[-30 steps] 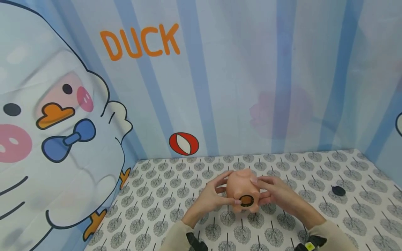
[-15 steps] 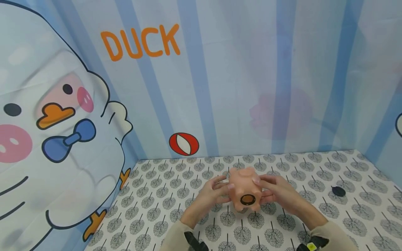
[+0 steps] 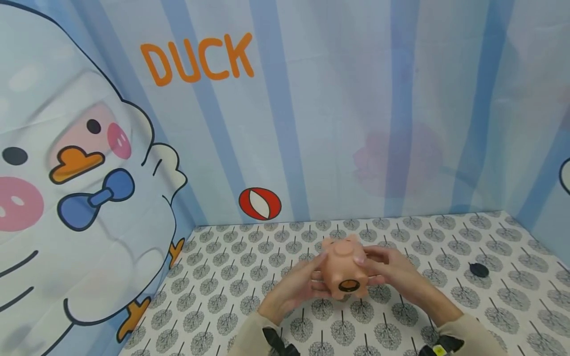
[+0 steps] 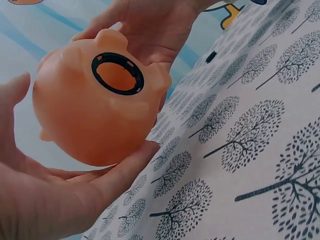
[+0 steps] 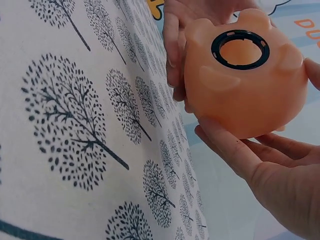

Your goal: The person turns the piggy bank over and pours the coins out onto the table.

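Observation:
A peach-coloured piggy bank (image 3: 344, 264) is held between both hands, its snout and ears towards the back and top. Its underside faces the person, showing stubby feet and a round hole edged by a black ring (image 5: 215, 47); the hole is uncovered. My left hand (image 3: 296, 287) grips the left side, thumb up on the body and fingers underneath. On the opposite side my right hand (image 3: 394, 273) holds it, thumb on top near the snout and fingers behind. Both wrist views show the hollow inside through the hole.
A small black cap (image 3: 479, 270) lies on the table to the right of the right hand. The tablecloth (image 3: 213, 296) carries a grey tree print. Behind and at the left hangs a blue striped curtain (image 3: 320, 123) with a duck picture.
The left thumb has moved from the hole's edge up onto the piggy bank's side. The piggy bank has turned, so its snout and ears show more and the hole looks flatter.

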Tool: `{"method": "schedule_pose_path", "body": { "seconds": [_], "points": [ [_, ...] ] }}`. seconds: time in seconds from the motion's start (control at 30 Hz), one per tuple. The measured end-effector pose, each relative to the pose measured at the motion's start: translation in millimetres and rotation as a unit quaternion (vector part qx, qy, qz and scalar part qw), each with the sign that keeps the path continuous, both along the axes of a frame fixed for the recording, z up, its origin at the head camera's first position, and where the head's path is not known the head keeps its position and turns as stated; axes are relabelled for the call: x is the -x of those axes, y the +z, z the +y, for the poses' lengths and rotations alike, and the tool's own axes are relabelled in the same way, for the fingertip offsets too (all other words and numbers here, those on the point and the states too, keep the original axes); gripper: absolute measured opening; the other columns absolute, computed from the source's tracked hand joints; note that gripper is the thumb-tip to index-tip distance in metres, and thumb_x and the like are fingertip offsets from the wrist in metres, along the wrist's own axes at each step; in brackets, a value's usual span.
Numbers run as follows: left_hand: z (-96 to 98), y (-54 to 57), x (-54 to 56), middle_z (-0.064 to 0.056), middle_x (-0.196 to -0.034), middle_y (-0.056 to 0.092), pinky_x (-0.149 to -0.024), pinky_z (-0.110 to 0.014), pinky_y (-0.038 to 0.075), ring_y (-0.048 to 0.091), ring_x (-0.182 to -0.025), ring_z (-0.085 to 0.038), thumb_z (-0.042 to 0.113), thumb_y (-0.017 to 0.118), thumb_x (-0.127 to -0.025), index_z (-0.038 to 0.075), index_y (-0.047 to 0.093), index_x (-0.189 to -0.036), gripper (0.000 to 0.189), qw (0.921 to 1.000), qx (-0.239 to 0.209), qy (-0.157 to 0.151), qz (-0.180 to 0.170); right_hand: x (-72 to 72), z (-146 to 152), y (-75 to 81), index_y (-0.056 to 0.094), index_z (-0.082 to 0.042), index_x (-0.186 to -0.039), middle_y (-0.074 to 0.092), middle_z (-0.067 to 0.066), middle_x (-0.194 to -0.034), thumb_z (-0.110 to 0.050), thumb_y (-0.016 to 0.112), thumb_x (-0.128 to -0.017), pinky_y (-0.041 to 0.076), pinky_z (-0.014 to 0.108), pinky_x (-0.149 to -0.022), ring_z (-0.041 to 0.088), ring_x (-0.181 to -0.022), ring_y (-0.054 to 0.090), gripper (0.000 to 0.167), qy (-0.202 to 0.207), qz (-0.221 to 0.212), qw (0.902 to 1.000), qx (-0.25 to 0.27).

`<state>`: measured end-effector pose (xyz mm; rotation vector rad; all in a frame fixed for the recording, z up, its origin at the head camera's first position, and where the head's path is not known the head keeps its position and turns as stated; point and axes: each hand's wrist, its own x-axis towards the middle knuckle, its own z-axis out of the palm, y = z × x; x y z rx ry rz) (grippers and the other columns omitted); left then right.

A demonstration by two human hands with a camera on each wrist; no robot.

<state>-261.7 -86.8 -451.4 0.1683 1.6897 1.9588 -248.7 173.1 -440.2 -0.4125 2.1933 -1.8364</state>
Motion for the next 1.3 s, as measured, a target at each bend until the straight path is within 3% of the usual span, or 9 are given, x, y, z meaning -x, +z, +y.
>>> {"method": "schedule_pose_path", "body": {
  "seconds": [0.17, 0.33, 0.63, 0.8, 1.0, 1.3],
  "points": [
    [2.2, 0.9, -0.2, -0.032, -0.133, 0.067, -0.105, -0.055, 0.060, 0.069, -0.123, -0.048, 0.062, 0.067, -0.097, -0.007, 0.047, -0.150, 0.089, 1.0000, 0.004, 0.000, -0.007, 1.0, -5, 0.8, 0.042, 0.004, -0.157, 0.057, 0.029, -0.149, -0.035, 0.069, -0.102, 0.066, 0.032, -0.092, 0.026, -0.117, 0.072, 0.073, -0.007, -0.005, 0.9999, -0.013],
    [1.8, -0.1, 1.3, -0.031, -0.129, 0.069, -0.103, -0.054, 0.062, 0.072, -0.119, -0.046, 0.059, 0.072, -0.095, -0.008, 0.054, -0.144, 0.085, 0.9999, -0.009, 0.013, 0.000, 2.8, -4, 0.4, 0.037, 0.004, -0.160, 0.050, 0.031, -0.154, -0.033, 0.068, -0.102, 0.066, 0.033, -0.095, 0.028, -0.122, 0.069, 0.075, 0.011, -0.010, 0.9999, 0.001],
    [-3.2, -2.5, 2.4, -0.021, -0.121, 0.075, -0.093, -0.040, 0.067, 0.079, -0.091, -0.023, 0.053, 0.073, -0.096, -0.003, 0.066, -0.134, 0.068, 0.9984, 0.021, 0.030, 0.043, 4.5, 0, 3.5, 0.030, 0.007, -0.161, 0.043, 0.035, -0.157, -0.034, 0.060, -0.108, 0.064, 0.036, -0.099, 0.030, -0.125, 0.068, 0.073, 0.039, -0.030, 0.9985, 0.023],
    [-6.4, -3.3, 3.1, -0.021, -0.133, 0.070, -0.095, -0.038, 0.066, 0.077, -0.108, -0.026, 0.044, 0.074, -0.098, -0.003, 0.058, -0.144, 0.068, 0.9972, 0.021, 0.020, 0.069, 4.5, 1, 4.4, 0.030, 0.009, -0.160, 0.045, 0.033, -0.156, -0.042, 0.056, -0.109, 0.065, 0.041, -0.098, 0.030, -0.124, 0.067, 0.077, 0.028, -0.053, 0.9982, 0.004],
    [-10.3, -7.8, 4.4, -0.020, -0.139, 0.067, -0.096, -0.035, 0.066, 0.074, -0.114, -0.024, 0.035, 0.077, -0.096, 0.001, 0.054, -0.150, 0.068, 0.9945, 0.026, 0.018, 0.100, 5.8, 0, 5.2, 0.027, 0.011, -0.160, 0.051, 0.031, -0.148, -0.045, 0.049, -0.111, 0.065, 0.052, -0.096, 0.026, -0.115, 0.070, 0.077, 0.069, -0.080, 0.9943, 0.017],
    [-8.3, -6.2, 0.9, -0.016, -0.144, 0.062, -0.105, -0.040, 0.062, 0.067, -0.131, -0.034, 0.036, 0.087, -0.088, 0.015, 0.057, -0.152, 0.073, 0.9787, 0.088, 0.008, 0.186, 7.0, -1, 6.8, 0.031, 0.011, -0.159, 0.062, 0.025, -0.136, -0.044, 0.047, -0.113, 0.066, 0.051, -0.093, 0.027, -0.111, 0.072, 0.073, 0.107, -0.089, 0.9896, 0.038]
  ]
}}
